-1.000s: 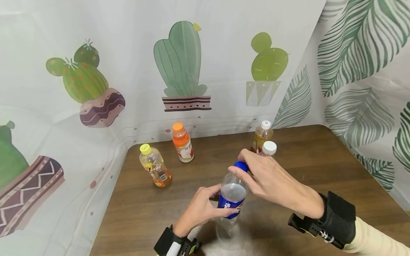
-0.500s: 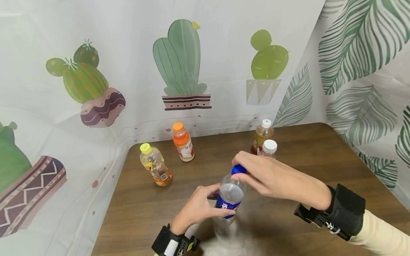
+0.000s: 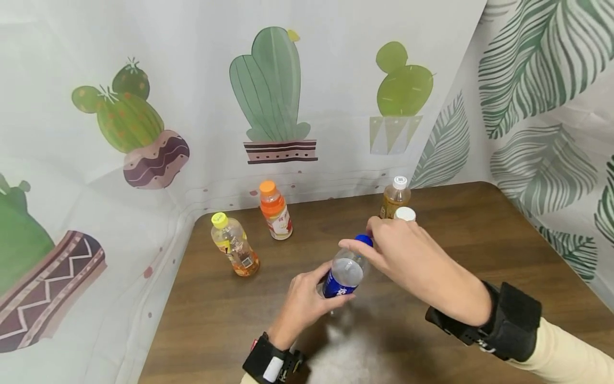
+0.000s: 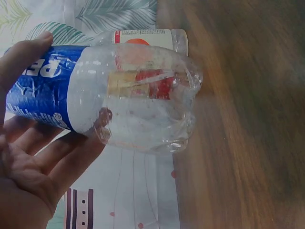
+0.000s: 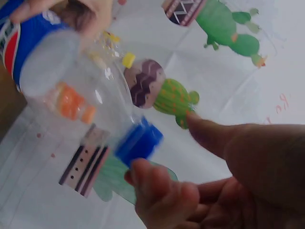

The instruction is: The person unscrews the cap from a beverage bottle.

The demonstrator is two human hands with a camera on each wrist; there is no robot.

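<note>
Gripping the clear bottle (image 3: 344, 273), left hand (image 3: 304, 304); right hand (image 3: 408, 256) fingers (image 5: 152, 183) pinching its blue cap (image 3: 364, 241).

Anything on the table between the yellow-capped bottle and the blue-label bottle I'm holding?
No: in the head view only bare table lies between the yellow-capped bottle and the blue-label bottle.

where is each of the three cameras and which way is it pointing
Head: worn on the head, faces forward and down at the table; both forearms show, left hand gripping the clear bottle, right hand at its blue cap.
Left wrist: at the left wrist, faces along the palm at the bottle's base; palm and fingers show.
Right wrist: at the right wrist, faces past the fingertips to the cap; fingers and thumb show.
All three views share the bottle.
</note>
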